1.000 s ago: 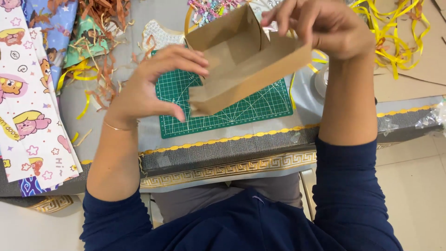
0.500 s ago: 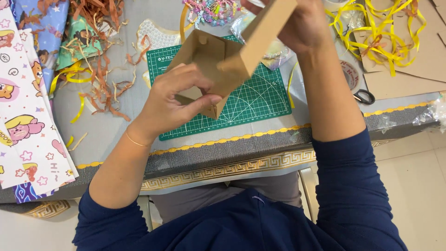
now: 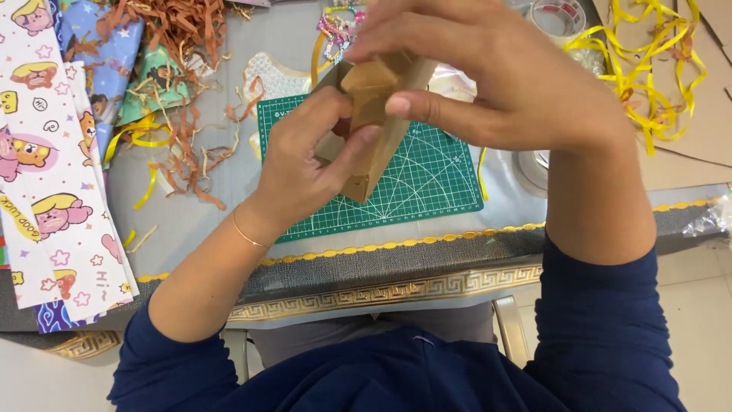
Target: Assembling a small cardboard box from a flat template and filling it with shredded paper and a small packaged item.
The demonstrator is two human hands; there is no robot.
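We hold a brown paper bag (image 3: pixel 374 114) above the green cutting mat (image 3: pixel 427 179), our left hand (image 3: pixel 305 164) pinching its lower side and our right hand (image 3: pixel 488 76) gripping its top. Patterned wrapping paper (image 3: pixel 53 168) lies at left, brown paper shreds (image 3: pixel 179 46) beside it, yellow ribbon (image 3: pixel 648 61) at right.

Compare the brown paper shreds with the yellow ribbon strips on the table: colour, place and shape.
The brown paper shreds are rust-brown; the yellow ribbon strips are bright yellow. The shreds lie at the far left, over patterned wrapping paper; the ribbon strips lie at the far right, on brown cardboard. The shreds look short and crinkled, the ribbon strips long and looping. Both are loose, tangled heaps that neither hand touches.
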